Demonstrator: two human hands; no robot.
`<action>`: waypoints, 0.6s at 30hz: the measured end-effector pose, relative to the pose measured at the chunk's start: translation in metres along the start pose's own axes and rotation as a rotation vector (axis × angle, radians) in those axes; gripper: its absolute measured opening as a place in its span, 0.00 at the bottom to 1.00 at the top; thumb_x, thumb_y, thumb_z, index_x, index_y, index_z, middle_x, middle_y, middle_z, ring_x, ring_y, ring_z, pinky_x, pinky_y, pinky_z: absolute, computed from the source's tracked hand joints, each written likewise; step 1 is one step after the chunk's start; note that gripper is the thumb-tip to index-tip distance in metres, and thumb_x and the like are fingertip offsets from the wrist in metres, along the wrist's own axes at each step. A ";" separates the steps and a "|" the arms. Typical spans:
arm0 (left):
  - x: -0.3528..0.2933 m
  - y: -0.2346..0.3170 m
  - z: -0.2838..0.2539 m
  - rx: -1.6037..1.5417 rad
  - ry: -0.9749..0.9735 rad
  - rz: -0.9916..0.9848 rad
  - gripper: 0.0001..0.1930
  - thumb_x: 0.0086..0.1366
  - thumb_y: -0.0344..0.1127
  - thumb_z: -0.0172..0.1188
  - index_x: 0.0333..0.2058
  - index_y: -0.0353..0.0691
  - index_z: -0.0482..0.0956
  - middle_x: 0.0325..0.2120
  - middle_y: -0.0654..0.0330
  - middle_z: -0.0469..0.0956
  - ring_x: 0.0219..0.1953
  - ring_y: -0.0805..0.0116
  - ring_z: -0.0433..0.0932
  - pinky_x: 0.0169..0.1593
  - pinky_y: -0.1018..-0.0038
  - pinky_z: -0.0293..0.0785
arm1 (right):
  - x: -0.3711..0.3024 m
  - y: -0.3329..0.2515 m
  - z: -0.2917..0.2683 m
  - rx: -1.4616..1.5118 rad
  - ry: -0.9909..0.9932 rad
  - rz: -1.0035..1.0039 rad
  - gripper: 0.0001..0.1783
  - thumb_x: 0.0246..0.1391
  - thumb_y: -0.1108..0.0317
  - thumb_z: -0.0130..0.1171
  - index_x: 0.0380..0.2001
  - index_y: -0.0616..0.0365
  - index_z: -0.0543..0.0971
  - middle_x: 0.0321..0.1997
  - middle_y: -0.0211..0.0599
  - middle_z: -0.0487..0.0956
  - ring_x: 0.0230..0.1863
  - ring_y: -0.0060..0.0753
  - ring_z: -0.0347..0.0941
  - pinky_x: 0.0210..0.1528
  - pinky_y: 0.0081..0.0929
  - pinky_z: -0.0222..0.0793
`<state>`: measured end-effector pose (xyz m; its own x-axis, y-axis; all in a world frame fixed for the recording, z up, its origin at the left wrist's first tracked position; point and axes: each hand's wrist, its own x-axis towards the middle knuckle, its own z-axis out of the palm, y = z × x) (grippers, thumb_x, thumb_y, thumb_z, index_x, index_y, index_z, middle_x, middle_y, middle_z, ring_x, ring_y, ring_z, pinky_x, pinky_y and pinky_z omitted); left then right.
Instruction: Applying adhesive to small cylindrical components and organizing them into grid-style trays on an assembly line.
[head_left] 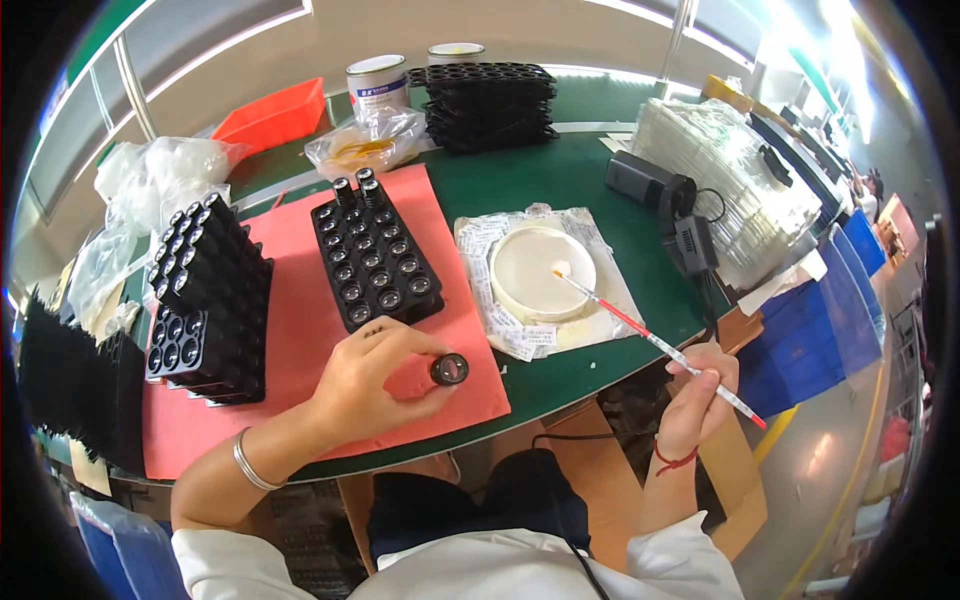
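My left hand (375,375) pinches a small black lens barrel (450,369) between thumb and fingertips, its round glass end facing up, over the front of a red mat (478,345). In my right hand (703,392) is a thin paintbrush (648,338), held by its white and red handle. The brush tip touches or hovers just over a shallow white round dish (520,309), near a small whitish blob; which of the two I cannot tell. Paper with print lies under the dish. Beyond my left hand stands a black tray (376,257) filled with similar lens barrels, a few sticking up at its far end.
Stacked black trays of lens barrels (215,300) stand at left. Farther back are an orange-red bin (272,115), a can (378,85), a plastic bag (367,145) and empty black trays (490,110). A black device (650,182) with cable and clear trays (725,185) occupy the right.
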<state>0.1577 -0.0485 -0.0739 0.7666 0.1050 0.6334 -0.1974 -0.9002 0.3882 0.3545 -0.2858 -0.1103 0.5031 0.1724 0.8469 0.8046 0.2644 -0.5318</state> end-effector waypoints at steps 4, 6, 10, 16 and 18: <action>-0.009 -0.006 0.002 -0.158 -0.105 -0.235 0.15 0.44 0.32 0.67 0.32 0.37 0.75 0.26 0.60 0.76 0.29 0.67 0.75 0.31 0.75 0.72 | 0.001 -0.004 -0.001 -0.057 -0.068 -0.034 0.13 0.59 0.63 0.43 0.29 0.63 0.70 0.22 0.37 0.70 0.26 0.27 0.65 0.31 0.21 0.60; -0.008 -0.009 0.003 -0.228 -0.128 -0.339 0.15 0.46 0.34 0.65 0.34 0.37 0.75 0.29 0.60 0.77 0.29 0.70 0.76 0.31 0.77 0.71 | 0.002 -0.004 0.000 -0.167 -0.147 -0.051 0.14 0.60 0.62 0.40 0.29 0.61 0.68 0.23 0.36 0.69 0.27 0.25 0.63 0.32 0.21 0.58; -0.007 -0.009 -0.002 -0.342 -0.119 -0.436 0.14 0.47 0.33 0.65 0.34 0.36 0.74 0.31 0.62 0.77 0.31 0.74 0.77 0.33 0.78 0.71 | -0.001 -0.005 0.008 -0.179 -0.136 0.018 0.13 0.58 0.64 0.44 0.28 0.63 0.71 0.24 0.37 0.71 0.28 0.28 0.65 0.32 0.22 0.60; -0.010 -0.011 0.000 -0.582 -0.105 -0.576 0.15 0.50 0.31 0.62 0.36 0.35 0.73 0.31 0.62 0.77 0.33 0.75 0.77 0.37 0.78 0.73 | -0.005 -0.010 0.013 -0.105 -0.073 0.126 0.16 0.61 0.60 0.39 0.28 0.62 0.68 0.24 0.35 0.67 0.26 0.22 0.63 0.28 0.17 0.57; -0.013 -0.010 -0.001 -0.640 -0.087 -0.620 0.14 0.51 0.31 0.62 0.37 0.34 0.73 0.31 0.62 0.77 0.33 0.75 0.76 0.38 0.78 0.73 | -0.003 -0.010 0.018 -0.012 0.031 0.209 0.18 0.61 0.57 0.39 0.26 0.61 0.68 0.22 0.34 0.65 0.25 0.23 0.61 0.29 0.19 0.56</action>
<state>0.1496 -0.0404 -0.0854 0.8874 0.4384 0.1429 -0.0154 -0.2817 0.9594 0.3394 -0.2717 -0.1074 0.6691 0.1929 0.7177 0.6850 0.2144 -0.6962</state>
